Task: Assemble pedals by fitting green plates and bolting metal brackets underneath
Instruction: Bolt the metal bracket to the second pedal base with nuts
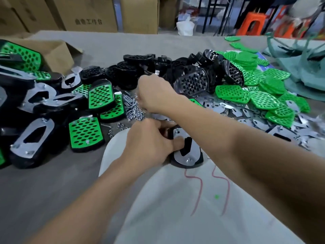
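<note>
- The pedal [186, 147] lies underside up on a white cloth [175, 199] at the near edge of the grey surface [52, 182], low in the middle of the view.
- A metal bracket [194, 150] sits flat on the pedal; a bolt head shows at its near end.
- The left hand [147, 143] grips the pedal from its left side, fingers curled round the far edge and the thumb pressing down on the bracket beside the cut-out.
- The right hand [154, 95] is just beyond the pedal, over a heap of nuts and bolts [133, 110]. Its fingers are curled downward — whether they pinch anything, I cannot tell.
- Left of the pedal is a pile of finished pedals [86, 136], some with the green face up, others showing their brackets.
- Beyond the pedal, past the heap, lie black pedal bodies [158, 67] without plates.
- To the right of the pedal and farther back, green plates [263, 101] lie heaped together.
- Loose brackets [228, 108] are spread between the green plates and the pedal, reaching to its right.
- Far to the left behind the pedal an open cardboard box [52, 51] rests on the surface — a green-faced pedal leans at its mouth.
</note>
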Motion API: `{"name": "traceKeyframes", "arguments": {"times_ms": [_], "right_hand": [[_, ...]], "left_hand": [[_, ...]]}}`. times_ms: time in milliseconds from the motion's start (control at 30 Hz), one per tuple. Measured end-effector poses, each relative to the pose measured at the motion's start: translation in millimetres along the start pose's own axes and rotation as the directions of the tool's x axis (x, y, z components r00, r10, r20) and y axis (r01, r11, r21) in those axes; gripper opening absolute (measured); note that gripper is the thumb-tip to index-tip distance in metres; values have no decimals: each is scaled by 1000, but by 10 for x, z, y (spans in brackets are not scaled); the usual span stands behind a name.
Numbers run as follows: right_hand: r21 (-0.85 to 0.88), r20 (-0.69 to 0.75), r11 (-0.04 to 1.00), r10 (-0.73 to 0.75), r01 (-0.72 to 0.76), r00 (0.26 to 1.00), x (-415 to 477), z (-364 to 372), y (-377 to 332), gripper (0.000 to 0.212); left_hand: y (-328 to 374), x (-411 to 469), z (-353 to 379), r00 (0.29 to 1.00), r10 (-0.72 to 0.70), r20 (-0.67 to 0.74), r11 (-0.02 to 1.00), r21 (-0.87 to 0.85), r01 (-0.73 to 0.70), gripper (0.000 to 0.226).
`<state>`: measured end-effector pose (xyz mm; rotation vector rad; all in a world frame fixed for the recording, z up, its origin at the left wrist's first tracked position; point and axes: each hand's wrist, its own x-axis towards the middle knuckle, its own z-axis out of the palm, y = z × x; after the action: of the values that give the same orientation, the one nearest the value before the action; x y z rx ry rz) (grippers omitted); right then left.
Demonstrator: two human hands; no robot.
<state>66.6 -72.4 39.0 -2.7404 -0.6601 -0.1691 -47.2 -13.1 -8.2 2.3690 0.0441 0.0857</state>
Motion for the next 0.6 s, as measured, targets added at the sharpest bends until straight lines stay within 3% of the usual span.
{"name": "traceKeyframes", "arguments": {"times_ms": [100,233,333,467,600], "right_hand": [[256,-50,959,137,-120,989,-157,-74,111,7],[437,-24,884,198,-168,980,-440,-166,232,10],[596,-107,783,296,-177,949,-771,-278,417,8],[686,-98,697,376,-211,922,-1267,-311,565,17],[690,-85,690,375,-217,923,-1412,-356,603,20]], "left_hand": [[14,-22,-11,999,47,-19,999,21,-46,43],[41,-30,-5,997,45,-66,996,83,-40,25],[2,-56,19,996,67,-64,997,51,-64,41],[-14,-76,14,992,127,-26,992,9,-127,43],[3,-94,14,990,128,-62,992,14,-127,44]]}}
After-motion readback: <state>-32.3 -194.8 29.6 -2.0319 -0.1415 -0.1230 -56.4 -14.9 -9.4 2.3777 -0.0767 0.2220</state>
